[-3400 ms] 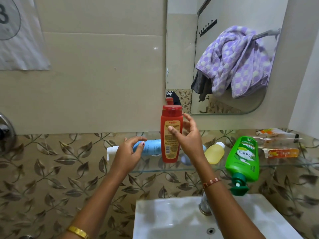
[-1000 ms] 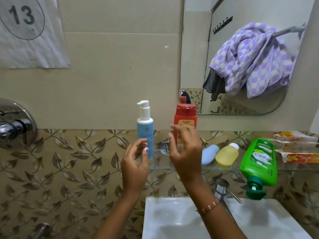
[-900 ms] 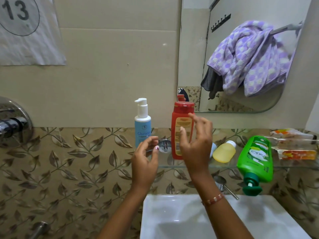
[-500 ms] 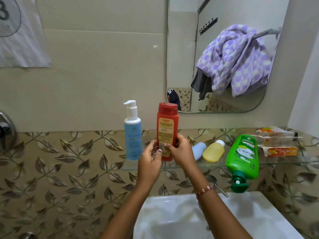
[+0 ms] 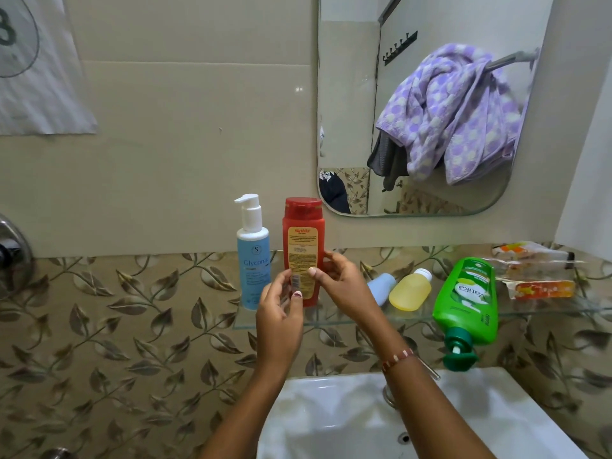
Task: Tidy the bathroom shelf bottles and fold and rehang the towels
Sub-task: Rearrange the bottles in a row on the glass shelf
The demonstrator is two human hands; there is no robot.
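A red bottle stands upright on the glass shelf, close beside an upright blue pump bottle. My right hand grips the red bottle's lower right side, thumb on the label. My left hand holds its lower left side, thumb on the front. A small pale blue bottle and a yellow bottle lie on the shelf. A green bottle lies with its cap hanging over the shelf edge. In the mirror, a purple towel and a grey towel hang bunched on a bar.
Several packets lie at the shelf's right end. A white sink sits below my arms, its tap behind my right wrist. A chrome fitting juts from the left wall. A paper sheet hangs top left.
The blue pump bottle, lying down earlier, now stands upright. The red bottle has moved left to stand beside it, with both hands gripping its lower part.
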